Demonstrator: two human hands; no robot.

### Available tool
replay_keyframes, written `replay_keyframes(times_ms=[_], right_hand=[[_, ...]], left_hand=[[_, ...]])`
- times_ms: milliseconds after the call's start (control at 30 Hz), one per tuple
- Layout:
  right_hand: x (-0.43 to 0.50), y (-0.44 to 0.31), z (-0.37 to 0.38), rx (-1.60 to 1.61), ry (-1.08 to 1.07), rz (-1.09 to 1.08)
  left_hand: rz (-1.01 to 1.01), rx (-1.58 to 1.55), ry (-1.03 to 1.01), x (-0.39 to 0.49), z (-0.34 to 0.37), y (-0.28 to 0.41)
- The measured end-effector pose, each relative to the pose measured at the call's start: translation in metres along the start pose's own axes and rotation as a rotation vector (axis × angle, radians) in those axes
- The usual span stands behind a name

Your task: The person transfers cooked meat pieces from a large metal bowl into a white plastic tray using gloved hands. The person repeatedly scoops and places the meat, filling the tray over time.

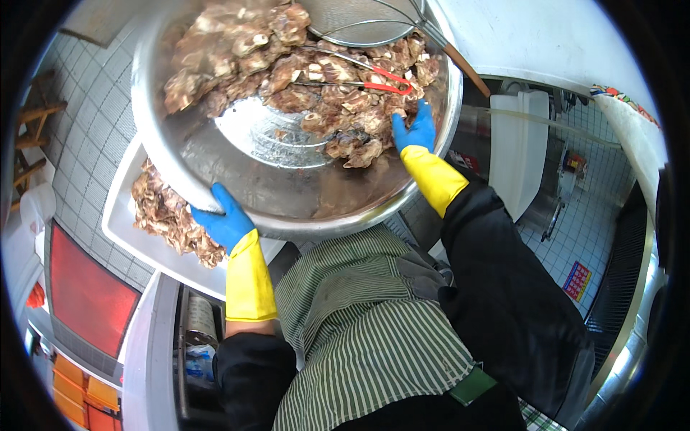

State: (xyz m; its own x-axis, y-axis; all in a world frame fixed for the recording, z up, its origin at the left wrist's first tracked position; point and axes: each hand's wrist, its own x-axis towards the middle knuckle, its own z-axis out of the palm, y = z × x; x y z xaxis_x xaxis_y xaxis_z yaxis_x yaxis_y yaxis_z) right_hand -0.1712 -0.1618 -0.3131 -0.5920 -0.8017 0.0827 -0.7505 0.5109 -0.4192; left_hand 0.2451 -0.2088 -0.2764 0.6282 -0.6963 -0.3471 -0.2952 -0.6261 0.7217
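A large round stainless steel basin (253, 194) tilts before me, with chunks of bone-in meat (345, 108) heaped along its far and right sides. My left hand (226, 220), in a blue and yellow rubber glove, grips its near left rim, thumb over the edge. Inside the right wall, my right hand (418, 129), gloved alike, reaches against the meat with thumb and fingers spread; whether it grasps a piece cannot be seen. Metal tongs with red handles (391, 81) lie on the meat. A wire-mesh strainer (356, 21) with a wooden handle rests across the far rim.
Below the basin's left side stands a white plastic tub (121, 215) holding more meat pieces (167, 215). At right is a white plastic container (517, 151) above a tiled floor (593, 161). A red panel (89, 291) and orange boxes (81, 393) appear at lower left.
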Motion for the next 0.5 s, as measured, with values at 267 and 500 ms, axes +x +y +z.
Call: replay_keyframes(times_ms=[267,500], right_hand=[[0.133,0.058,-0.02,-0.216,-0.627,0.443],[0.161,0.029,-0.029,-0.417,-0.948,0.457]], left_hand=[[0.037,0.029,-0.025,-0.004,-0.003,0.003],[0.048,-0.021,-0.059,-0.007,-0.002,0.015]])
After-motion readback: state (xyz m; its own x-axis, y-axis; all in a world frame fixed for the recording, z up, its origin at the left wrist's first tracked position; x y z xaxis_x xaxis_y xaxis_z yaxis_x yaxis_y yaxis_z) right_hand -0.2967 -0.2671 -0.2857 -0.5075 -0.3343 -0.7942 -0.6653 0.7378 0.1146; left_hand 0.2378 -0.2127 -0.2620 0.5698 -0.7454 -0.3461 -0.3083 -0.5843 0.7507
